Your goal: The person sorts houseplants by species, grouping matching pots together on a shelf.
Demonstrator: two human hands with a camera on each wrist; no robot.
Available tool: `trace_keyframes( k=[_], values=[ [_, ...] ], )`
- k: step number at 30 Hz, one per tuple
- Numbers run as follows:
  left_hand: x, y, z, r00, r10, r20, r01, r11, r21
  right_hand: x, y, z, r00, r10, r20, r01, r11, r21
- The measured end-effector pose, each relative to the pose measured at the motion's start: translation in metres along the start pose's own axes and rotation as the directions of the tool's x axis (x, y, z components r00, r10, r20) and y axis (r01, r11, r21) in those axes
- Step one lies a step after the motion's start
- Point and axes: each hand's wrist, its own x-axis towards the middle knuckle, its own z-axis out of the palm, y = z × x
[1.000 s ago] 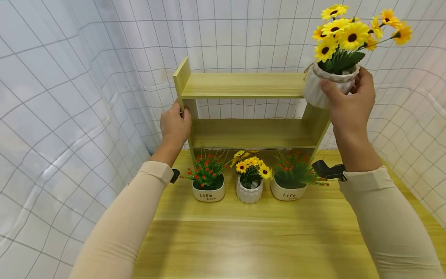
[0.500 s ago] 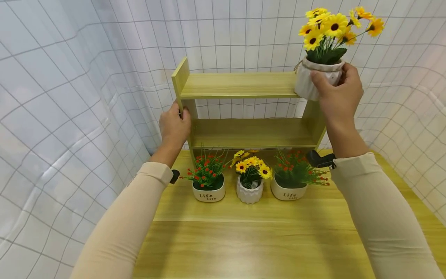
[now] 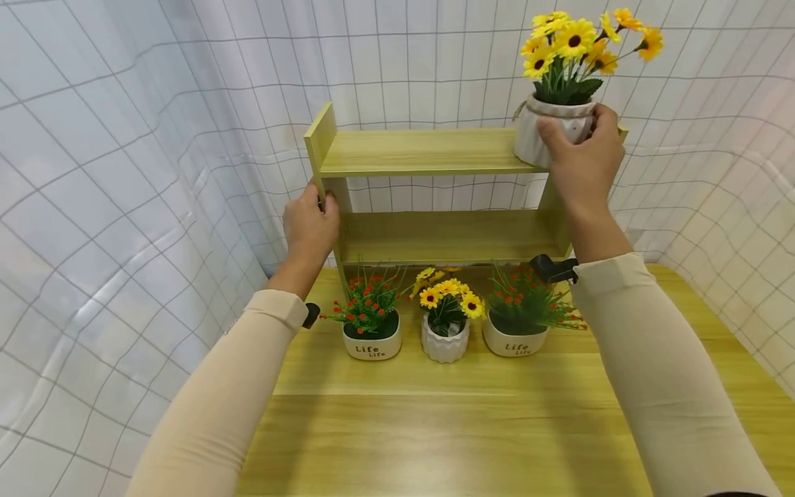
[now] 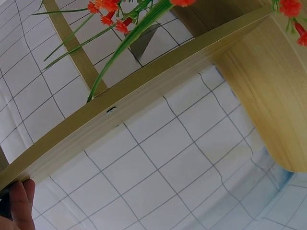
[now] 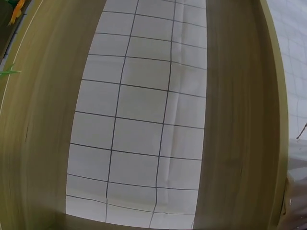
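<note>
White, glossy and looking like ceramic, the ribbed pot (image 3: 529, 138) sits at the upper right of the head view, at the right end of the shelf unit's (image 3: 428, 148) top board; whether its base touches the board I cannot tell. The right hand (image 3: 590, 159) grips it from the right, thumb across the front. It is probably stiff, rather smooth and breakable, with modest weight; the wall just under the rim seems the sound place to hold, since the yellow flowers (image 3: 574, 41) look light and bendy, and some lean right over the hand.

At centre left, the left hand (image 3: 312, 221) grasps the shelf's left side panel (image 3: 319, 138). The right end of the unit, largely hidden behind the right hand, could get in the pot's way. Lower down, two oblong red-flowered planters (image 3: 373, 345) flank a small fluted pot (image 3: 445, 345) on the counter (image 3: 404, 442), before the unit's lower part.
</note>
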Motion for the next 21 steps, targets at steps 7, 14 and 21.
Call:
trace_keyframes(
  k=[7,14,21],
  values=[
    [0.000,-0.001,0.001,1.000,0.012,-0.010,-0.012,1.000,-0.003,0.004,-0.001,0.005,1.000,0.014,-0.025,-0.016,0.998,-0.061],
    [0.000,0.000,0.000,0.999,0.025,-0.025,-0.025,1.000,0.002,0.008,-0.001,0.010,0.999,0.024,-0.037,-0.028,0.994,-0.102],
    [-0.001,0.000,0.000,1.000,0.014,-0.013,-0.014,1.000,0.009,0.010,0.001,0.012,0.999,0.035,-0.022,-0.038,0.979,-0.198]
  ],
)
